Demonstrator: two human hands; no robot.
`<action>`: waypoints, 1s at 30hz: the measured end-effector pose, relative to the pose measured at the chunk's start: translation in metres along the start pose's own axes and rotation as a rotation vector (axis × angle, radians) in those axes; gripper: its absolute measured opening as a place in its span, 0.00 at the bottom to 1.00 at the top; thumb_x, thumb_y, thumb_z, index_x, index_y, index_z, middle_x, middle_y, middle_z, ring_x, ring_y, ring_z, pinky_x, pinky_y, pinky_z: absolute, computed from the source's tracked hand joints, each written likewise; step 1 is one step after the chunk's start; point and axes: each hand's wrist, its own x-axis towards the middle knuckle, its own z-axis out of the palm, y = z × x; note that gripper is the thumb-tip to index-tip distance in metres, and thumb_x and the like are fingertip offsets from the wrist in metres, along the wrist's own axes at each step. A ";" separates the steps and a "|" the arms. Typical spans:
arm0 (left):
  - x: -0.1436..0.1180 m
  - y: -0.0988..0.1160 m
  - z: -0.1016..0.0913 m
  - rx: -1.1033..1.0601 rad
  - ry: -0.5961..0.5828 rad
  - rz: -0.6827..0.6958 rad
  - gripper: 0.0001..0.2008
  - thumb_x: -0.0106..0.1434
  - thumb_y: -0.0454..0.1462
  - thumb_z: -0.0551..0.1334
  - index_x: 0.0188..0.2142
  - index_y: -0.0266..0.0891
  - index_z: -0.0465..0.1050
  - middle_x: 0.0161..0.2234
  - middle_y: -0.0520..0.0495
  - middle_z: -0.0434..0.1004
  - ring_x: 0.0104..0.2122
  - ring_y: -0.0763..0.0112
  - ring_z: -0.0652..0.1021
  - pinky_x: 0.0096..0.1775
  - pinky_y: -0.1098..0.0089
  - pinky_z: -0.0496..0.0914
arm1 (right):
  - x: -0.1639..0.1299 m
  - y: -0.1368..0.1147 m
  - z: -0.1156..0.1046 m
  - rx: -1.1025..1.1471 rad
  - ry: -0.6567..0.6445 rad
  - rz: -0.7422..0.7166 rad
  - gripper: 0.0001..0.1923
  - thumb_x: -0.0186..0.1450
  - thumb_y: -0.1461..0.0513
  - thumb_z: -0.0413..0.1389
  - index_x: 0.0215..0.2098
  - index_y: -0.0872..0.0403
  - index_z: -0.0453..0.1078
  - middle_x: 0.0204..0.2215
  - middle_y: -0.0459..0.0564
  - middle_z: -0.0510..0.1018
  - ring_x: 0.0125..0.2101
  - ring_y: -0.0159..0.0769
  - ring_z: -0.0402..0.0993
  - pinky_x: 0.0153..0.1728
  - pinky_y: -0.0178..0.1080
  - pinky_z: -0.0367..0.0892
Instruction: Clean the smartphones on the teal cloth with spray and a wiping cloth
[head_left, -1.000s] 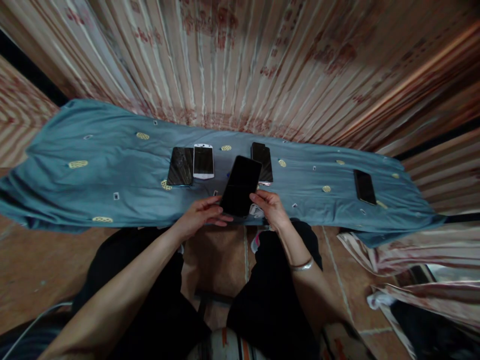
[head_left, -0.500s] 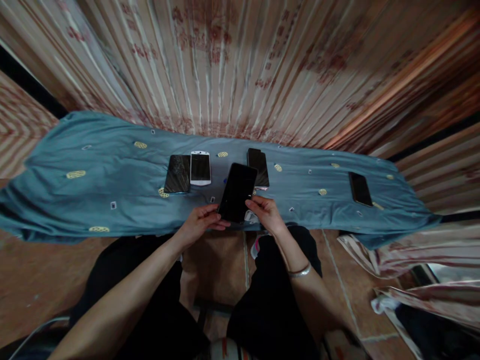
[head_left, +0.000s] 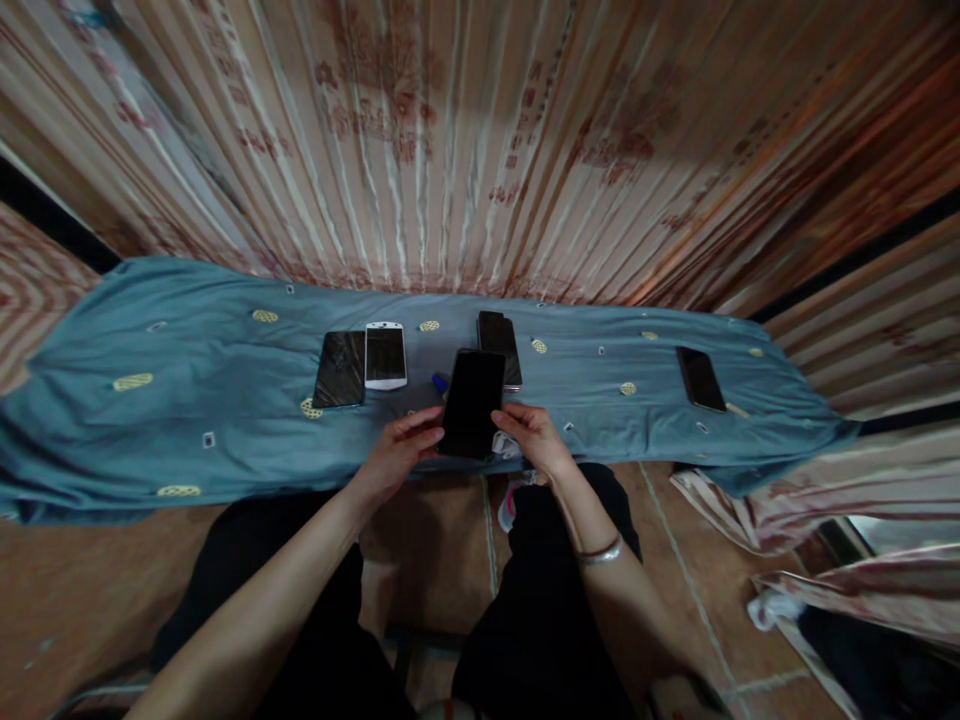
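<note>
A black smartphone [head_left: 472, 404] with a dark screen is held between my two hands, above the near edge of the cloth. My left hand [head_left: 405, 446] is closed on its lower left edge, thumb on the side. On the lower right edge, the thumb and fingers of my right hand [head_left: 534, 436] grip it. A crumpled whitish cloth [head_left: 506, 445] shows beside my right fingers. Just behind the phone lies a small blue object [head_left: 440, 382], partly hidden. Further back, a stack of dark phones [head_left: 500, 345] is partly covered by the held phone.
A blue-green cloth [head_left: 225, 385] with yellow prints covers the long bench. On it, to the left, a dark phone [head_left: 340, 369] lies against a white phone [head_left: 385, 356]. Far right lies another black phone [head_left: 701, 379]. A patterned curtain [head_left: 450, 150] hangs behind.
The held phone has turned from a rightward tilt to nearly straight, still in both hands. The blue object shows more now. The whole view has shifted slightly.
</note>
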 end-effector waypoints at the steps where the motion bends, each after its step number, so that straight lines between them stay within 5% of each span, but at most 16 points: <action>1: 0.001 -0.002 0.002 -0.009 0.015 0.001 0.22 0.39 0.34 0.79 0.37 0.37 0.83 0.35 0.48 0.84 0.32 0.67 0.80 0.32 0.67 0.78 | 0.001 0.001 -0.002 -0.019 0.008 -0.005 0.36 0.49 0.34 0.64 0.15 0.50 0.54 0.16 0.36 0.51 0.19 0.24 0.45 0.20 0.34 0.43; 5: 0.009 -0.010 0.015 -0.076 0.067 -0.012 0.19 0.37 0.31 0.79 0.33 0.35 0.83 0.31 0.48 0.83 0.30 0.69 0.80 0.31 0.68 0.78 | 0.005 0.006 -0.011 -0.086 0.114 -0.040 0.30 0.50 0.35 0.63 0.17 0.51 0.65 0.15 0.38 0.60 0.20 0.26 0.54 0.22 0.34 0.51; 8: 0.021 -0.013 0.028 -0.098 0.088 0.010 0.18 0.39 0.29 0.78 0.33 0.34 0.82 0.29 0.48 0.82 0.30 0.68 0.80 0.31 0.66 0.78 | 0.008 0.010 -0.021 -0.055 0.223 -0.034 0.27 0.49 0.39 0.66 0.29 0.53 0.77 0.20 0.41 0.72 0.22 0.28 0.63 0.26 0.34 0.59; 13: 0.050 -0.007 0.050 -0.101 0.049 0.057 0.17 0.43 0.28 0.76 0.35 0.33 0.81 0.29 0.48 0.82 0.29 0.70 0.80 0.34 0.66 0.79 | 0.011 0.017 -0.035 0.058 0.313 0.032 0.32 0.48 0.44 0.68 0.43 0.55 0.79 0.17 0.39 0.72 0.18 0.27 0.61 0.22 0.33 0.58; 20: 0.090 0.002 0.076 -0.055 0.087 0.092 0.12 0.50 0.24 0.71 0.35 0.30 0.79 0.28 0.49 0.81 0.27 0.72 0.79 0.37 0.64 0.79 | 0.029 0.027 -0.044 0.141 0.401 -0.027 0.29 0.49 0.45 0.69 0.41 0.54 0.81 0.24 0.44 0.81 0.25 0.33 0.74 0.29 0.35 0.69; 30: 0.120 0.003 0.085 0.013 0.094 0.109 0.09 0.53 0.23 0.69 0.35 0.30 0.77 0.27 0.50 0.79 0.26 0.73 0.79 0.41 0.60 0.79 | 0.057 0.037 -0.048 0.174 0.487 -0.035 0.27 0.48 0.43 0.67 0.37 0.53 0.82 0.34 0.49 0.86 0.35 0.39 0.80 0.41 0.40 0.74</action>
